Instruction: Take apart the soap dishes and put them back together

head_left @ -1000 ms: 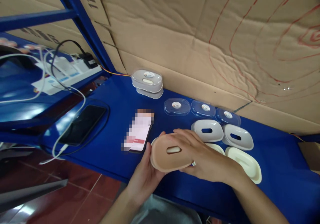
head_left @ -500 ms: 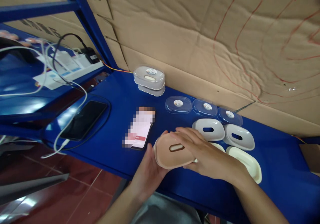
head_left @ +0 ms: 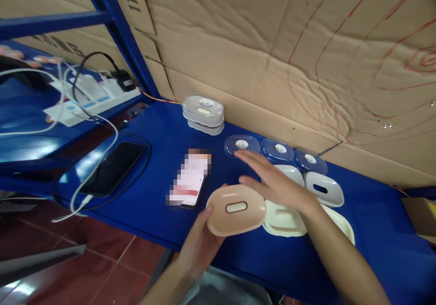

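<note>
My left hand (head_left: 200, 237) grips a peach soap dish (head_left: 218, 218) by its left end, thumb on the rim. Through the oval slot in its floor shows a cream raised bar. My right hand (head_left: 272, 177) is off the dish, fingers stretched out and holding nothing; its fingertips overlap the near edge of a clear lid (head_left: 241, 144) with a round sticker, and I cannot tell whether they touch. Two more clear lids, a middle one (head_left: 277, 149) and a right one (head_left: 309, 159), lie in the same row. Under my right forearm are cream trays, one of them (head_left: 284, 221) partly covered.
White slotted dishes (head_left: 335, 195) sit behind the cream trays. Lidded grey soap dishes (head_left: 203, 109) are stacked by the cardboard wall (head_left: 238, 37). A lit phone (head_left: 190, 177) lies left of my hands, with a dark phone (head_left: 114, 166), a white cable and a power strip (head_left: 98, 100) farther left.
My right hand has let go of the peach dish and moved up toward the clear lids, fingers extended. The left hand still holds the dish, now tilted to show more of its inside.
</note>
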{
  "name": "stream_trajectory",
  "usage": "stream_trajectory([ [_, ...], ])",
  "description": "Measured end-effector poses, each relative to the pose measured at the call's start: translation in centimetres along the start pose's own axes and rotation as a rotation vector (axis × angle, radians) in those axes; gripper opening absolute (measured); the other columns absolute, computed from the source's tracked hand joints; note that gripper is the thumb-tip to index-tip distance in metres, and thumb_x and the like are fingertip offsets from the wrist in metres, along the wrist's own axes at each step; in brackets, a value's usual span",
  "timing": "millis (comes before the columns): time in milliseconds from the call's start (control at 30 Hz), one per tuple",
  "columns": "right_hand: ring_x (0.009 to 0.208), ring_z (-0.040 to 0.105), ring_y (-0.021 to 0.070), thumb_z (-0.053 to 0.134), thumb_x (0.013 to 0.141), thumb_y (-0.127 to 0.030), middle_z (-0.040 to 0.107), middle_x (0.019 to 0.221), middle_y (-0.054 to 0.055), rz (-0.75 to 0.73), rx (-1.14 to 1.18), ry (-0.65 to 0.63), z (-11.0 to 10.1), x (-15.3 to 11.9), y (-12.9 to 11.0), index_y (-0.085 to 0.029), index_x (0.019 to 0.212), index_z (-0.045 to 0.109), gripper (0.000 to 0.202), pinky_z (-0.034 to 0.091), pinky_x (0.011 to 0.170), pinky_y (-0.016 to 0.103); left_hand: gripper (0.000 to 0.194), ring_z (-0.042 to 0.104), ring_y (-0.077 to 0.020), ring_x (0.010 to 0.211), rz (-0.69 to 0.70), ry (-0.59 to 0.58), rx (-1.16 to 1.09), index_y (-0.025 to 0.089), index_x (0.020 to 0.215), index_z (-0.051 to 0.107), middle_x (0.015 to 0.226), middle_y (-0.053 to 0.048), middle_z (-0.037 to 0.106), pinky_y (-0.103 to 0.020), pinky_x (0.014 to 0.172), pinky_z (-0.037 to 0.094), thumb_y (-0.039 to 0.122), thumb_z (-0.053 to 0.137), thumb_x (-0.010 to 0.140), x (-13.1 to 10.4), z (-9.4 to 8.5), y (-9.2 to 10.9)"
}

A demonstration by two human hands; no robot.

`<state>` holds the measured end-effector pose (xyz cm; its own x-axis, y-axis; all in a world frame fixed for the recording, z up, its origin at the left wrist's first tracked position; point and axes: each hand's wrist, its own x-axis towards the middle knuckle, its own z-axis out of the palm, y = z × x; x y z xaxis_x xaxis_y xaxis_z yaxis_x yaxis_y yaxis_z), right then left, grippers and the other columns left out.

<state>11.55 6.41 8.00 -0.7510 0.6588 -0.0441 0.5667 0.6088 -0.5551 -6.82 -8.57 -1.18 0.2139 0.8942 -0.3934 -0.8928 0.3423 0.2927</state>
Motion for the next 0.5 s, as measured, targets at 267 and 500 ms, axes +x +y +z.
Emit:
stream_trajectory([
  [267,0.161,0.019,0.0439,0.073,0.095,-0.026,0.032,0.17,0.024,0.101,-0.343,0.06,0.0,6.3,5.0,-0.011,0.163,0.032,0.081,0.013,0.129,0.064,0.06,0.05,-0.0326,0.149,-0.086,-0.019,-0.005,0.027,0.157,0.052,0.151,-0.007,0.065,-0.048,0.127,0.034,0.054,0.052,0.104,-0.2,-0.5,0.2],
  [500,0.136,0.057,0.0387,0.081,0.088,-0.038,0.057,0.147,0.017,0.053,-0.334,0.038,-0.9,5.8,5.1,-0.018,0.154,0.049,0.075,0.042,0.116,0.055,0.059,0.053,-0.0315,0.147,-0.107,-0.025,-0.009,0.028,0.158,0.051,0.149,-0.006,0.066,-0.047,0.126,0.034,0.054,0.05,0.105,-0.1,-0.3,0.2],
])
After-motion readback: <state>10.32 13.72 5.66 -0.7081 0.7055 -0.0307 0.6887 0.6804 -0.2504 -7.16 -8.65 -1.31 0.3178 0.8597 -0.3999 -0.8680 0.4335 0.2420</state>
